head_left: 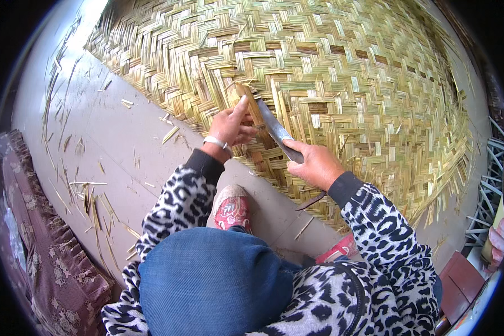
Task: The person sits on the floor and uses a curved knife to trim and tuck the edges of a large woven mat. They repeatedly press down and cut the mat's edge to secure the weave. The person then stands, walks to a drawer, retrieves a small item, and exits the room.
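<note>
A large mat [319, 67] woven from flat yellow-green strips spreads over the floor in front of me. Over its near left edge, my left hand [229, 126] is closed on a short, flat brown piece of wood [253, 112], thumb along one side. A knife with a slightly curved metal blade [273, 122] lies close against that wood. My right hand [316, 164] is wrapped round the knife's dark near end, the thumb on top. Whether the blade touches the wood I cannot tell. Loose strip ends stick up beside the blade.
Cut strips and scraps [98, 215] litter the grey floor [145, 131] on the left. A patterned brown cloth [45, 263] with a ruffled edge hangs at the far left. My red patterned shoes [232, 210] stand by the mat's edge. A pale rack [487, 179] and reddish-brown object [459, 283] are at right.
</note>
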`<action>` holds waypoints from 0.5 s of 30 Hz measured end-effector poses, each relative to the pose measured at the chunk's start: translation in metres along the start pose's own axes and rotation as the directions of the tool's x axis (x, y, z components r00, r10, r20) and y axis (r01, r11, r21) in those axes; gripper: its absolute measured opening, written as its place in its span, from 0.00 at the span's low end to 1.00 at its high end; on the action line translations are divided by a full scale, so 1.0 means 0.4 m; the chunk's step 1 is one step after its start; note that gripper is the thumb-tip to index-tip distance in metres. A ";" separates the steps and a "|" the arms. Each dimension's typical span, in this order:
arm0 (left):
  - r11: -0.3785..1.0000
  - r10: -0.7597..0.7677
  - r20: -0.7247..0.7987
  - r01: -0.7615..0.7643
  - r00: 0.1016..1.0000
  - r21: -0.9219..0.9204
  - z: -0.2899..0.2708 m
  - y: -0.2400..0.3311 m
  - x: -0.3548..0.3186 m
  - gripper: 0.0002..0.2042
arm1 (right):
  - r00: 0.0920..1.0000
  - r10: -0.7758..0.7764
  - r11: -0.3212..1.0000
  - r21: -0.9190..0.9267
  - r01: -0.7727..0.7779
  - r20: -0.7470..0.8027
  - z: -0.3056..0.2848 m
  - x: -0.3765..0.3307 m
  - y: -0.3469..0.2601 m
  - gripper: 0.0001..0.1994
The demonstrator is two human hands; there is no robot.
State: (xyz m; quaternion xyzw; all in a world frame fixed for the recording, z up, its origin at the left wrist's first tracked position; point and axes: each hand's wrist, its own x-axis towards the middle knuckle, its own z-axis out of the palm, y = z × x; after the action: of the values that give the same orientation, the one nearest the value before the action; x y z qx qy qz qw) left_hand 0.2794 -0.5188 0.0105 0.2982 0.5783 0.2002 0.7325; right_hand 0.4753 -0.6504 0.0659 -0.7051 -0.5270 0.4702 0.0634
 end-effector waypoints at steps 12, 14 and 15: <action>-0.169 0.931 0.362 -0.830 0.041 0.531 0.043 0.113 -0.216 0.16 | 0.962 -0.261 0.952 -0.189 0.242 -0.081 -0.139 -0.040 -0.131 0.23; -0.331 0.886 0.458 -0.792 -0.074 0.513 0.035 0.157 -0.258 0.15 | 0.911 -0.381 0.919 0.046 0.392 -0.159 -0.182 -0.058 -0.181 0.22; -0.385 0.857 0.506 -0.773 -0.097 0.504 0.027 0.174 -0.279 0.15 | 0.935 -0.349 0.872 0.345 0.347 -0.057 -0.199 -0.080 -0.204 0.22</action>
State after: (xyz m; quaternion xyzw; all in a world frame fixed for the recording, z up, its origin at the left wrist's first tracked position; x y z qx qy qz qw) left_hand 0.2653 -0.5405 0.1398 0.8616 0.2158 0.4461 0.1104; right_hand 0.4775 -0.6083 0.1766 -0.5745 -0.5534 0.5395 0.2693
